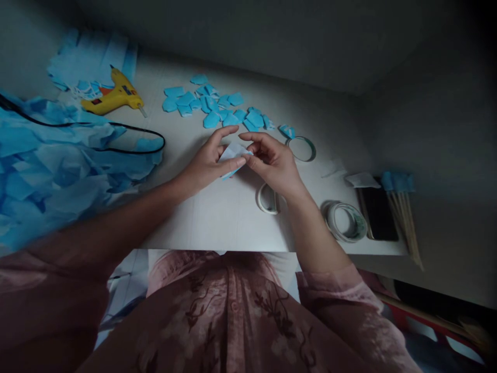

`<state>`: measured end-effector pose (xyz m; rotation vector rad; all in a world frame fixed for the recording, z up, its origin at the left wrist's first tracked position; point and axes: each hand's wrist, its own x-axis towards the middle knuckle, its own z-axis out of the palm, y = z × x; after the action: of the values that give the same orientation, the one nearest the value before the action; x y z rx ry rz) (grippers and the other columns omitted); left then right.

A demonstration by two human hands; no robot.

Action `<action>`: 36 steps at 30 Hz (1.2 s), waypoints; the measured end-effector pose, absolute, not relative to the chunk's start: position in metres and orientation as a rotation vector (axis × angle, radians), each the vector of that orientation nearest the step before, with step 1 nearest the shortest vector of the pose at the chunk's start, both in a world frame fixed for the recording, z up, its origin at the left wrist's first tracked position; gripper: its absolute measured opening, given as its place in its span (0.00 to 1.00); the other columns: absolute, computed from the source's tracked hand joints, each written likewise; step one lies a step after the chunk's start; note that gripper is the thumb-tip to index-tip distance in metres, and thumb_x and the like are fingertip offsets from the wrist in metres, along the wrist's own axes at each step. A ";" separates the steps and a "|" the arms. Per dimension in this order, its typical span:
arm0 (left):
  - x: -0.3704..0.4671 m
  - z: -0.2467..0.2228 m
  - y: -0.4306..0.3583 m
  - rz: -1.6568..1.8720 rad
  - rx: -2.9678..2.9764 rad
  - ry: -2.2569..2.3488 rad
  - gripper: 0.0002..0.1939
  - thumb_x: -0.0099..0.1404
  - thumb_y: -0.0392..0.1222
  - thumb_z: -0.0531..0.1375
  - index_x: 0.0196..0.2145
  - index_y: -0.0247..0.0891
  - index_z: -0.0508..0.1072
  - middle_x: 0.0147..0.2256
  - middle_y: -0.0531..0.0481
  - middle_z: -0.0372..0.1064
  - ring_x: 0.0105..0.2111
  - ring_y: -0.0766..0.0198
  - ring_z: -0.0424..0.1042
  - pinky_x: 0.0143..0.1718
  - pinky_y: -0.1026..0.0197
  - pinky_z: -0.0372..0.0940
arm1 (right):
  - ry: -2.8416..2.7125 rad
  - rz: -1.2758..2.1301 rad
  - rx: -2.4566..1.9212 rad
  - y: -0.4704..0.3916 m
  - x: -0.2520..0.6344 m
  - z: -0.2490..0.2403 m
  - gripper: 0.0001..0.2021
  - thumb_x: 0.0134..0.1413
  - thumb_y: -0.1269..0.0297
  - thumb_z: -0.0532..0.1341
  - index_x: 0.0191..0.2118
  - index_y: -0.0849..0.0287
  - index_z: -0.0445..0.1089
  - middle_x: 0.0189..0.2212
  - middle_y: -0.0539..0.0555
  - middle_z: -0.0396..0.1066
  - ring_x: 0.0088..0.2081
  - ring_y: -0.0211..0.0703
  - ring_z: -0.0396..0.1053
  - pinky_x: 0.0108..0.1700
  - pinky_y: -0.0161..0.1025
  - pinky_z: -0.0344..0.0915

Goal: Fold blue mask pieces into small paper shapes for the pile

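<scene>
Between my two hands, above the white table, is a small piece of blue and white fabric (234,151), its pale side facing up. My left hand (212,158) grips it from the left, thumb lying across its lower part. From the right, my right hand (272,158) pinches the piece's right corner between thumb and fingers. Just beyond my hands lie several small cut and folded blue pieces (212,120). A white ring-shaped object (267,199) rests on the table under my right wrist.
A yellow glue gun (116,96) lies at the back left, beside stacked blue sheets (93,57). Loose blue fabric (58,166) with a black cable (159,150) covers the left. At right are a tape ring (310,150), tape rolls (346,221), a phone (377,215) and blue-tipped sticks (406,220).
</scene>
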<state>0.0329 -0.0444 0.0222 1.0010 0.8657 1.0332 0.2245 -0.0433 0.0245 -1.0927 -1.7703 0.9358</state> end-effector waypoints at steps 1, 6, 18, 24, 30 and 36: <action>0.033 0.022 -0.044 1.031 0.992 0.863 0.37 0.50 0.31 0.72 0.58 0.45 0.73 0.41 0.49 0.75 0.46 0.52 0.77 0.44 0.56 0.72 | -1.766 0.923 -1.102 -0.043 0.225 0.024 0.25 0.58 0.41 0.67 0.55 0.51 0.75 0.35 0.50 0.74 0.37 0.42 0.71 0.44 0.43 0.74; 0.033 0.019 -0.043 1.060 1.003 0.882 0.41 0.48 0.27 0.71 0.60 0.46 0.72 0.42 0.48 0.75 0.50 0.50 0.76 0.46 0.55 0.72 | -1.756 0.896 -1.141 -0.040 0.229 0.021 0.26 0.60 0.41 0.65 0.59 0.47 0.73 0.38 0.51 0.74 0.41 0.46 0.73 0.47 0.46 0.74; 0.030 0.018 -0.032 1.310 1.099 0.900 0.37 0.54 0.27 0.67 0.61 0.44 0.66 0.28 0.58 0.67 0.28 0.66 0.68 0.33 0.61 0.64 | -1.773 0.945 -1.090 -0.035 0.232 0.013 0.28 0.58 0.42 0.68 0.60 0.50 0.74 0.34 0.50 0.73 0.35 0.43 0.71 0.41 0.43 0.73; 0.027 0.023 -0.030 1.398 1.004 0.932 0.31 0.58 0.28 0.63 0.57 0.47 0.66 0.30 0.58 0.71 0.25 0.67 0.67 0.32 0.60 0.62 | -1.724 0.885 -1.033 -0.032 0.235 0.012 0.25 0.60 0.42 0.67 0.58 0.47 0.74 0.37 0.51 0.73 0.38 0.45 0.72 0.42 0.44 0.73; 0.028 0.024 -0.033 1.285 0.840 0.879 0.10 0.69 0.44 0.63 0.47 0.41 0.73 0.30 0.53 0.72 0.26 0.66 0.70 0.31 0.61 0.63 | -1.646 0.882 -1.008 -0.029 0.238 0.008 0.26 0.60 0.40 0.66 0.58 0.46 0.72 0.42 0.51 0.74 0.40 0.45 0.72 0.43 0.47 0.75; 0.033 0.020 -0.043 0.996 0.955 0.814 0.12 0.64 0.44 0.69 0.30 0.32 0.76 0.30 0.47 0.74 0.27 0.67 0.70 0.30 0.62 0.63 | -1.717 0.934 -0.977 -0.032 0.230 0.002 0.28 0.60 0.38 0.66 0.61 0.44 0.71 0.37 0.51 0.74 0.40 0.47 0.74 0.44 0.48 0.75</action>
<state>0.0331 -0.0432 0.0195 0.9555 0.8140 0.9957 0.2296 -0.0316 0.0018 -0.9771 -1.7166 0.9344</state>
